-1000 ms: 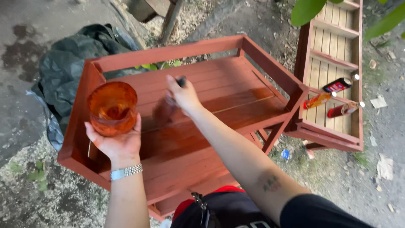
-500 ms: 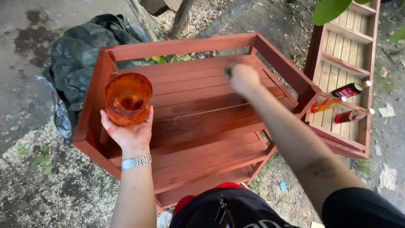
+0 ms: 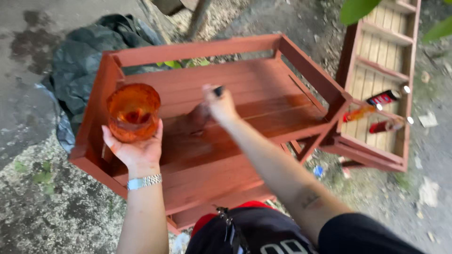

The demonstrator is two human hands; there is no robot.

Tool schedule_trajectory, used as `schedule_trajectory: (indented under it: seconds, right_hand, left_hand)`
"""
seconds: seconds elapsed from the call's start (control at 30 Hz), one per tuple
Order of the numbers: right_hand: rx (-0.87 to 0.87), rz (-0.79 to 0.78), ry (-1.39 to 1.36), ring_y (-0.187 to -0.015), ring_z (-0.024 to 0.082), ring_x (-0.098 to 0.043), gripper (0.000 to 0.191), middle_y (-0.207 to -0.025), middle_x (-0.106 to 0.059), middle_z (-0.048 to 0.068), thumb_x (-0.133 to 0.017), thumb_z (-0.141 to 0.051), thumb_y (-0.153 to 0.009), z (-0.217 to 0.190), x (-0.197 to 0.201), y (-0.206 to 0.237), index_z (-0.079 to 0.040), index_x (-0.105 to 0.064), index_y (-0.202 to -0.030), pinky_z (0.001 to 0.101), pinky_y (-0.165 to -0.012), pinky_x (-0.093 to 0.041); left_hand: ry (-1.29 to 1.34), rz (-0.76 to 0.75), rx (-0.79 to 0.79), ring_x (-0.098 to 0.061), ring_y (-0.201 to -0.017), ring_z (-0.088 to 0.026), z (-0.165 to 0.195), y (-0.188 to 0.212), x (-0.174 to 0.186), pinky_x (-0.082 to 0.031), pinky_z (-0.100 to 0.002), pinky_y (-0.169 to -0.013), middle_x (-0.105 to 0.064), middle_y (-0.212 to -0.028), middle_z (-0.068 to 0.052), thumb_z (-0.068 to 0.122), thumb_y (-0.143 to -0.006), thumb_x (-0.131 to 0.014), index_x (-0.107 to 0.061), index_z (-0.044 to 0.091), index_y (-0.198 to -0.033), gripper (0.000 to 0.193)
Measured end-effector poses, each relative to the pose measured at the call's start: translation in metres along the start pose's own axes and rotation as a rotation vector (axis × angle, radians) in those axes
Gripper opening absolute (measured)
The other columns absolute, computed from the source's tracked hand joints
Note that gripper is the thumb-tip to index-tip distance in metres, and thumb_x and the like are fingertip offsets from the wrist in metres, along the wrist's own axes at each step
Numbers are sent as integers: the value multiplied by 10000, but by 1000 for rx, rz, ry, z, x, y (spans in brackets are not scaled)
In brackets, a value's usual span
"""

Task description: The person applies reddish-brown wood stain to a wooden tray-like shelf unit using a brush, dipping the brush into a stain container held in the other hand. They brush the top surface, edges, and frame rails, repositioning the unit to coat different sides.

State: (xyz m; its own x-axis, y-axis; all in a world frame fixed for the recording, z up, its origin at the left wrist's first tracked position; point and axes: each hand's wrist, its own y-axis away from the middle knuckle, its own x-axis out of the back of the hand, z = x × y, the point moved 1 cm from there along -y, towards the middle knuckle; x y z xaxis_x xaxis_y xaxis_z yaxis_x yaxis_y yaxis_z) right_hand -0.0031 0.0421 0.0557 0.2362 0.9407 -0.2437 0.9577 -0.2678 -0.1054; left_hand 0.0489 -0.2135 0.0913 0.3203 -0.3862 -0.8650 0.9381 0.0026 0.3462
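Head view, looking down: the red-brown wooden crate frame (image 3: 263, 117) fills the middle, its slatted bed running left to right in front of me, dark sheeting (image 3: 80, 61) behind its left end and a second slatted frame (image 3: 381, 61) off to the right with a few bottles (image 3: 383, 99) lying on it. My left hand (image 3: 136, 148) cups an orange-stained plastic cup (image 3: 133, 112) from below, upright, over the crate's left end. My right hand (image 3: 219, 106) is closed on a dark-handled brush (image 3: 218, 91), pressed down on the slats near the middle. The brush is blurred; its bristles I cannot make out. The cup lies to the brush's left, near it, with my left hand the closer.
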Motion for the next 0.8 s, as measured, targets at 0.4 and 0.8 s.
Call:
schedule_trajectory:
  seconds: [0.4, 0.8]
  right_hand:
    - [-128, 140, 1099, -661, 269, -637, 397, -706, -641, 103, -605, -414, -1061, -117, 235, -27, -76, -627, -855, 430, -631, -496]
    - [170, -201, 1238, -761, 374, -681, 403, -791, -722, 141, -608, -474, -1041, -44, -40, 24, -122, -710, -873, 516, -659, -540]
  left_hand:
    - [-34, -9, 28, -442, -1459, -305, -7, 16, -15, -426, -590, -1116, -442, -1603, 10, 669, -711, -733, -479, 341, -1476, 870]
    - [-57, -28, -88, -484, -1420, -332, 40, 63, -8, -475, -600, -1031, -487, -1565, -23, 690, -727, -695, -493, 332, -1458, 839]
